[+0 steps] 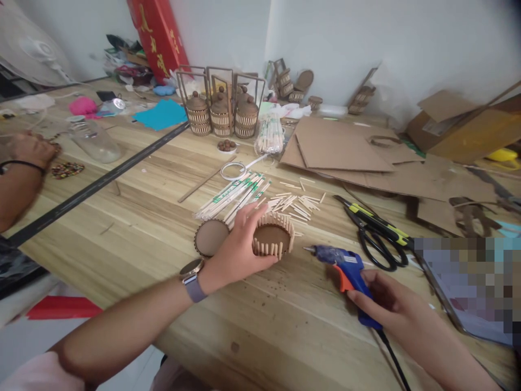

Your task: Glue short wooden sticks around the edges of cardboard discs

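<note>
Your left hand [238, 247] grips the stick-ringed cardboard disc [272, 237], your right the glue gun [340, 263] — its hot nozzle could burn those close fingers.

One round wristwatch [192, 268] with a metallic rim and a grey-purple strap [194, 288]. Garment: pale pink fabric sleeve [44, 372], edge near the elbow.

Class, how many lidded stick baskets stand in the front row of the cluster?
3: the left basket beside the blue sheets, the middle basket, and the right basket. More stand behind, partly hidden, so the whole cluster's number is unclear.
</note>
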`<state>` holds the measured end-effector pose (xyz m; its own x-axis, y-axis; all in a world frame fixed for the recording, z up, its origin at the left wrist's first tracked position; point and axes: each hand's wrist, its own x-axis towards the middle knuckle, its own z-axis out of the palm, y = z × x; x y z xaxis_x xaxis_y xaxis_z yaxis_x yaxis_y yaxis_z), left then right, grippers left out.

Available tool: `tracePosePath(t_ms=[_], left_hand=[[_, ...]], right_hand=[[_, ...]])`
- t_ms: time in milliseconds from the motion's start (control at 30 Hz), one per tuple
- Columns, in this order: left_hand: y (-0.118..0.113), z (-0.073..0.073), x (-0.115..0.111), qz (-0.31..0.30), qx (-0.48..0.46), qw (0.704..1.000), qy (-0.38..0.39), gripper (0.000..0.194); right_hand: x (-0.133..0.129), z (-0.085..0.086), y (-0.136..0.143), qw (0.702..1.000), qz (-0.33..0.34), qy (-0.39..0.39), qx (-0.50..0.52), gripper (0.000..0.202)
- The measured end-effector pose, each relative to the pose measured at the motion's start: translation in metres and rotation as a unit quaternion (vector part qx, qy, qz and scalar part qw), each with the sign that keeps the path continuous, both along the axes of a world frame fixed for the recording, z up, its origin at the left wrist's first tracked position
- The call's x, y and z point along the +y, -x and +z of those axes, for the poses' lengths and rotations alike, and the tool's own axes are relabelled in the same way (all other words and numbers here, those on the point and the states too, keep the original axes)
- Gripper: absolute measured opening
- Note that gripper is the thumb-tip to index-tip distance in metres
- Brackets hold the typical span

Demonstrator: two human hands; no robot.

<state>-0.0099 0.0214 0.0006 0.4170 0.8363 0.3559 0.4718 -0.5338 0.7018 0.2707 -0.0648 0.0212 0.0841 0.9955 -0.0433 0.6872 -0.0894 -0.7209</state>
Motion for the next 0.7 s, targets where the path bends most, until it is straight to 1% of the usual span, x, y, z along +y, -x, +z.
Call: tracePosePath(t_ms=[33,100,200,267,333,400,467,500,633,700], left_hand=[[0.001,0.001,0.0,-0.004,-0.014,1.0,0.007,0.095],[0.002,0.001,0.0,-0.01,-0.027,0.999,0.015,0.094],[0.002,-0.001,0.0,-0.023,0.014,1.0,0.002,0.095],[0.001,-0.003,0.0,-0.036,0.054,0.998,-0.012,0.095],[0.001,-0.004,0.0,-0.042,0.073,0.996,-0.018,0.096],[0.001,-0.005,0.0,-0.035,0.072,0.997,-0.015,0.101],[0.001,-0.005,0.001,-0.027,0.069,0.997,-0.01,0.107],[0.001,-0.006,0.001,-0.027,0.068,0.997,-0.011,0.108],[-0.001,-0.007,0.002,-0.041,0.067,0.997,-0.018,0.105],[-0.001,-0.007,0.002,-0.043,0.066,0.997,-0.021,0.103]], right_hand=[[-0.002,0.001,-0.001,0.999,-0.002,0.012,0.046,0.022],[-0.006,0.0,-0.001,0.992,-0.032,0.029,0.119,0.021],[-0.013,-0.003,0.005,0.975,-0.102,0.027,0.197,0.019],[-0.014,-0.005,0.01,0.966,-0.104,0.047,0.233,0.024],[-0.013,-0.007,0.015,0.962,-0.084,0.072,0.248,0.033],[-0.011,-0.008,0.018,0.965,-0.081,0.086,0.234,0.042],[-0.009,-0.008,0.022,0.974,-0.083,0.074,0.197,0.046],[-0.008,-0.008,0.023,0.98,-0.07,0.066,0.173,0.046],[-0.005,-0.005,0.025,0.996,0.033,0.042,0.077,0.038],[-0.002,-0.005,0.027,0.997,0.054,0.029,0.042,0.036]])
